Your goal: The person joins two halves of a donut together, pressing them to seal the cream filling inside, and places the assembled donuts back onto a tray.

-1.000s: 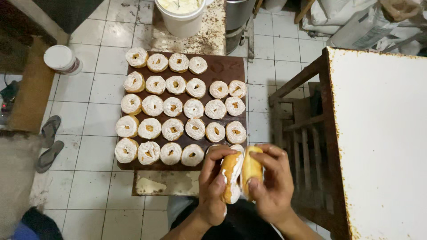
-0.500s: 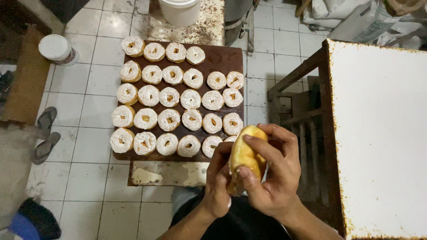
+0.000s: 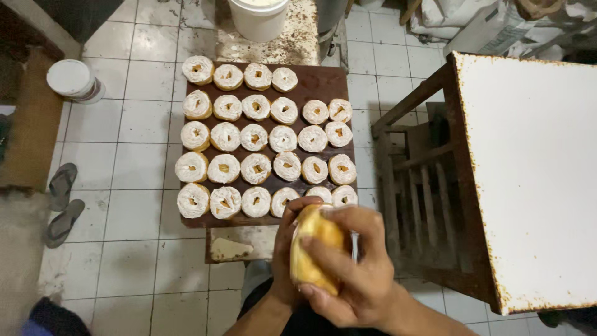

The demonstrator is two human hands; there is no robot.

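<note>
Both hands, left hand [image 3: 285,249] and right hand [image 3: 354,274], have fingers curled tight around one golden round doughnut [image 3: 314,252], just above the dark wooden tray [image 3: 326,81] of sugar-coated doughnuts [image 3: 255,137].

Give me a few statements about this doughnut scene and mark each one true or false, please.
1. Both hands hold one golden doughnut between them. True: the left hand and the right hand close around it.
2. The brown board carries doughnuts topped with white. True: rows of white-coated doughnuts cover it.
3. The white bucket stands on the white table. False: it stands beyond the far end of the board; the white table is at the right.
4. A pair of sandals lies on the tiled floor at the left. True.
5. The held doughnut rests on the board. False: it is held above the floor, in front of the board.
</note>
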